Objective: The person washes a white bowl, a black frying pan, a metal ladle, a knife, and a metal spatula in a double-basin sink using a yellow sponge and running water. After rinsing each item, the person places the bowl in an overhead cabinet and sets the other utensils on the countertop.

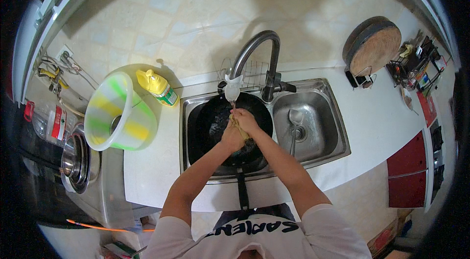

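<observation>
Both of my hands meet around a yellowish cloth or sponge (241, 131) beneath the running tap (273, 49). My left hand (232, 138) grips it from the lower left, and my right hand (246, 120) from the upper right. Water falls from the white nozzle (232, 90) onto my fingers. Below them a black wok (213, 119) fills most of the left sink basin. Its dark handle (242, 191) sticks out over the counter's front edge towards me. My hands hide part of the wok's inside.
In the right basin (323, 119) lies a metal ladle (295, 117). A yellow pump bottle (158, 88) and a striped plastic bucket (143, 119) stand left of the sink. Nested steel bowls (75, 158) lie further left. Round chopping boards (376, 48) stand in a rack at the right.
</observation>
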Motion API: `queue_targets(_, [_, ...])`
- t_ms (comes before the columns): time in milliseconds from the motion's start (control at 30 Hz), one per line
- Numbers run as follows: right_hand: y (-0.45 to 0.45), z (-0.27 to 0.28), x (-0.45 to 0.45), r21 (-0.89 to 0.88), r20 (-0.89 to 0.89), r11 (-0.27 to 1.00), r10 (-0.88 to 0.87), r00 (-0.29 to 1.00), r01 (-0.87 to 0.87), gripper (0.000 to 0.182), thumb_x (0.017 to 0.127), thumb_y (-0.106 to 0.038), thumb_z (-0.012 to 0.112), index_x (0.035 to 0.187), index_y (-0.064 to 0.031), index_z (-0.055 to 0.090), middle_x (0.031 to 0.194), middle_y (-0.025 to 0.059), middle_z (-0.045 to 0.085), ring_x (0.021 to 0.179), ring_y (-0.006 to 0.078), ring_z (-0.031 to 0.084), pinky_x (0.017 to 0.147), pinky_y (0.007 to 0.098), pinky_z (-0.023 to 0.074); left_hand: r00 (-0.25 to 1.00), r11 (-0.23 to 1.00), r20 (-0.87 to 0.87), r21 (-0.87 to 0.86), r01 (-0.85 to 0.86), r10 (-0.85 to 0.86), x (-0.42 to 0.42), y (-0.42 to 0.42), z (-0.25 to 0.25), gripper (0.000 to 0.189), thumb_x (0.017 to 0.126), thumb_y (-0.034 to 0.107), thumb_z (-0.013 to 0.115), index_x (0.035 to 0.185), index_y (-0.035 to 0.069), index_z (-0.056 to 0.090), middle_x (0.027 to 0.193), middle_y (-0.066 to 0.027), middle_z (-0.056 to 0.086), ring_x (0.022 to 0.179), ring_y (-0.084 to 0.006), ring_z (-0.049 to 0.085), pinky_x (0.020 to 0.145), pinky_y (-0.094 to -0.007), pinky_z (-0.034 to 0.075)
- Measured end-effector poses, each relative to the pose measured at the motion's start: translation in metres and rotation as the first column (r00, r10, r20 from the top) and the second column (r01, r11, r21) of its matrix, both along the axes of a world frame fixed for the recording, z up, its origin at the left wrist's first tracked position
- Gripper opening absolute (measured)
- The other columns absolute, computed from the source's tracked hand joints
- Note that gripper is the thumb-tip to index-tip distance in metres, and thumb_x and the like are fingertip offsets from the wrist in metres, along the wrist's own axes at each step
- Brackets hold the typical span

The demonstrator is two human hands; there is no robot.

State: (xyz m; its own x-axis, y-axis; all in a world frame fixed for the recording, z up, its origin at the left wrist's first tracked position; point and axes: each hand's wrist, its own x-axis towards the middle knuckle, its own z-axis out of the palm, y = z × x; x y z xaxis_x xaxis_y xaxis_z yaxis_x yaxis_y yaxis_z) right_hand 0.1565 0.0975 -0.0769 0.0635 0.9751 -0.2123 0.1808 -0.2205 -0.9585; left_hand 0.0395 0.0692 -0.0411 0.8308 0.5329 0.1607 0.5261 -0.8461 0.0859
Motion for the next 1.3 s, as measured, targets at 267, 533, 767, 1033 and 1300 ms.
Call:
queue_targets(267, [0.023, -0.004, 0.004, -0.286, -0.717, 0.95, -0.299, 0.629, 0.126, 0.04, 0.089, -0.04, 0.039, 0.112, -0.0083, 0.049, 0.1, 0.0079, 0.055, 0.087, 0.0228, 0.055, 0.077, 0.0372, 0.0429, 0.613, 0.387, 0.4, -0.908, 0.161, 0.682, 0.011, -0.004, 0.035, 0.059, 0.092, 0.038, 0.03, 0.137, 0.004, 0.013, 0.143, -0.0124, 0.008, 0.132, -0.0234, 0.01, 0.105, -0.0311, 0.014])
queue_targets(533, [-0.034, 0.037, -0.035, -0.245, -0.685, 0.955, -0.294, 0.666, 0.169, 0.048, 0.089, -0.042, 0.041, 0.123, -0.0075, 0.041, 0.111, 0.0071, 0.052, 0.096, 0.0176, 0.051, 0.081, 0.029, 0.041, 0.373, 0.272, 0.374, -0.915, 0.297, 0.849, 0.01, 0.064, -0.05, 0.061, 0.088, 0.04, 0.04, 0.138, 0.014, 0.017, 0.138, -0.0085, 0.025, 0.122, -0.0219, 0.032, 0.098, -0.0317, 0.029])
queue_targets(767, [-0.066, 0.06, -0.058, -0.145, -0.523, 0.975, -0.22, 0.824, 0.169, 0.052, 0.09, -0.041, 0.038, 0.131, -0.0104, 0.031, 0.129, 0.01, 0.039, 0.115, 0.0246, 0.04, 0.094, 0.0359, 0.0317, 0.172, -0.108, -0.007, -0.803, 0.586, 0.985, 0.023, 0.078, -0.042, 0.048, 0.091, 0.04, 0.037, 0.127, 0.009, 0.042, 0.119, -0.0064, 0.05, 0.111, -0.0206, 0.043, 0.091, -0.0336, 0.035])
queue_targets(1033, [-0.002, 0.026, -0.05, -0.066, -0.214, 0.969, -0.248, 0.945, 0.239, 0.044, 0.088, -0.034, 0.041, 0.123, -0.0075, 0.041, 0.126, 0.0195, 0.04, 0.115, 0.0345, 0.04, 0.095, 0.0371, 0.0327, 0.177, -0.154, 0.071, -0.247, 0.957, 0.982, 0.002, 0.038, -0.04, 0.035, 0.091, 0.038, 0.034, 0.112, 0.012, 0.047, 0.096, -0.0013, 0.054, 0.086, -0.0186, 0.052, 0.073, -0.0315, 0.044])
queue_targets(1300, [0.027, 0.009, -0.007, -0.158, 0.37, 0.95, -0.194, 0.909, 0.268, 0.038, 0.086, -0.039, 0.037, 0.1, -0.0128, 0.061, 0.1, 0.0137, 0.06, 0.091, 0.0359, 0.055, 0.078, 0.0439, 0.0429, 0.376, -0.08, 0.189, -0.8, 0.595, 0.907, -0.002, -0.035, 0.029, 0.043, 0.089, 0.028, 0.044, 0.127, 0.008, 0.037, 0.121, -0.0042, 0.047, 0.112, -0.0199, 0.044, 0.098, -0.0369, 0.031])
